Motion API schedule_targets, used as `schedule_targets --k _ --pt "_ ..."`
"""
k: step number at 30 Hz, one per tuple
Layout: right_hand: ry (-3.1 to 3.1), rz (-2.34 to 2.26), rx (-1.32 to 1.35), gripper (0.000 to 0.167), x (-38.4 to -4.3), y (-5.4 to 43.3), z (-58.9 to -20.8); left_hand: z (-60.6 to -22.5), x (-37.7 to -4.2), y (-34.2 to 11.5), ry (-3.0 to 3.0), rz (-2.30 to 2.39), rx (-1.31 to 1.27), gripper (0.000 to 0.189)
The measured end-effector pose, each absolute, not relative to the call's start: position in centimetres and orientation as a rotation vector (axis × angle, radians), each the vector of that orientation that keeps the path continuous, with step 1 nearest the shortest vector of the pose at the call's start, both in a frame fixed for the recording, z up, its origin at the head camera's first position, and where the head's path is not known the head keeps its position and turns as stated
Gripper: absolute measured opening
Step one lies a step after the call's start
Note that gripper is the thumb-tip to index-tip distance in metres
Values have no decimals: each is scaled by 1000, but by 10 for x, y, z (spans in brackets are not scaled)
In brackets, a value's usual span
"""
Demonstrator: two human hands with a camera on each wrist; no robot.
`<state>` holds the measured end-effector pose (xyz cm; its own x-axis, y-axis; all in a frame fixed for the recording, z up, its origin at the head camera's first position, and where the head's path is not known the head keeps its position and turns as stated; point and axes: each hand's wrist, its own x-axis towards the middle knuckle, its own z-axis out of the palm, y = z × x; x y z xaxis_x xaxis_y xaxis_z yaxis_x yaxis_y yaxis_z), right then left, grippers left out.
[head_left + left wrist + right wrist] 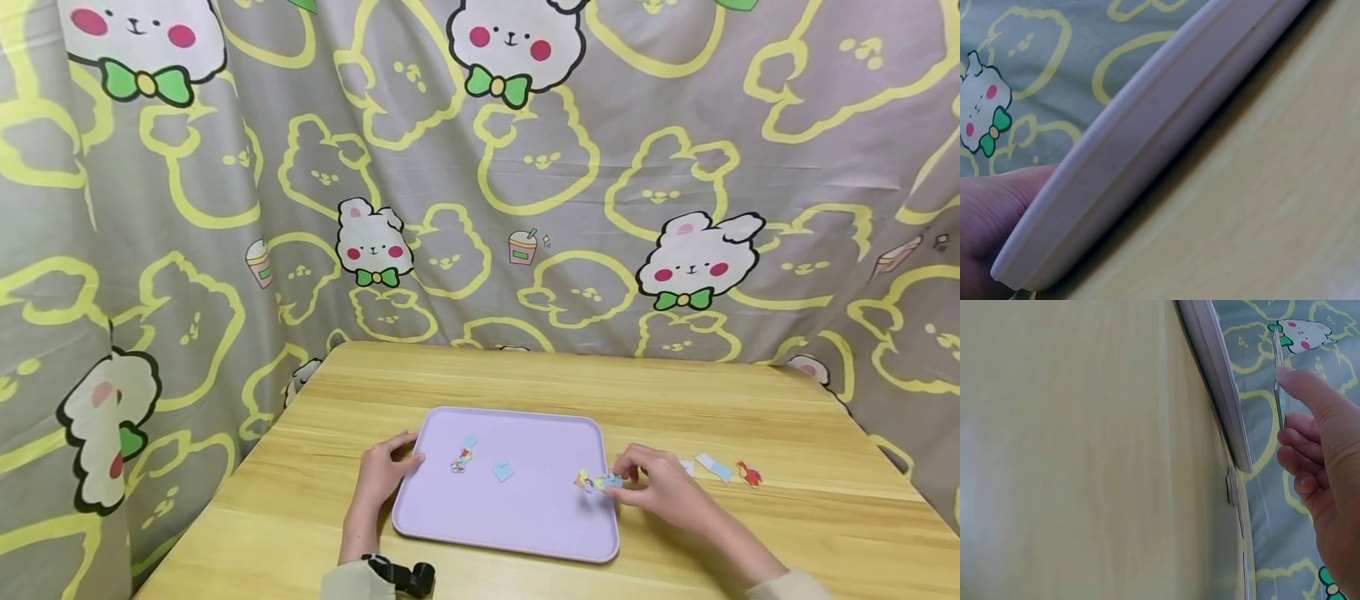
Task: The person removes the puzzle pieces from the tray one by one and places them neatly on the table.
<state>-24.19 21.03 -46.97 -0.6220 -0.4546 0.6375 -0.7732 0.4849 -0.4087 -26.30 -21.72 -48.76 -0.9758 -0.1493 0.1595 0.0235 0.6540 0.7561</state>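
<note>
A lilac tray lies flat on the wooden table. My left hand holds its left edge, with the thumb over the rim; in the left wrist view the tray's side wall hides part of that hand. Above the tray's right side, my right hand pinches a thin, flat cutout with yellow, orange and blue patches. The right wrist view shows this cutout edge-on between thumb and fingers. Inside the tray lie a multicoloured cutout and a light blue piece.
Right of the tray, a blue-and-white piece and a red cutout lie on the table. Another pale piece is partly behind my right hand. A patterned grey curtain hangs behind the table and along its sides.
</note>
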Motion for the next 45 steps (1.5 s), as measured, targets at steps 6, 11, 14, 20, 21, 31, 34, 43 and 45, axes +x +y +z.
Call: schedule_targets --k 6,11,14,20,21,31,34,43,45 --pt "-2331 908 927 31 -239 227 -473 -489 -263 -217 -2668 -1214 100 37" --pt "-2337 869 882 33 -235 241 -473 -489 -263 -217 -2663 -1207 99 37" --pt "-2341 867 860 33 -233 248 -473 -489 -263 -217 -2661 -1200 99 37" --pt "-2342 855 817 34 -230 260 -475 -488 -263 -218 -2663 -1203 97 37" --pt "-2339 848 817 34 -229 262 -475 -488 -263 -218 -2665 -1201 95 37" --pt "-2361 764 795 36 -224 285 -477 -489 -264 -219 -2671 -1199 88 37" --pt "-2376 752 778 37 -223 292 -477 -488 -264 -219 -2672 -1195 89 37" --pt "-2415 798 744 35 -222 304 -481 -487 -263 -219 -2670 -1206 89 37" --pt "-2433 793 730 35 -222 306 -481 -488 -263 -219 -2669 -1207 89 37"
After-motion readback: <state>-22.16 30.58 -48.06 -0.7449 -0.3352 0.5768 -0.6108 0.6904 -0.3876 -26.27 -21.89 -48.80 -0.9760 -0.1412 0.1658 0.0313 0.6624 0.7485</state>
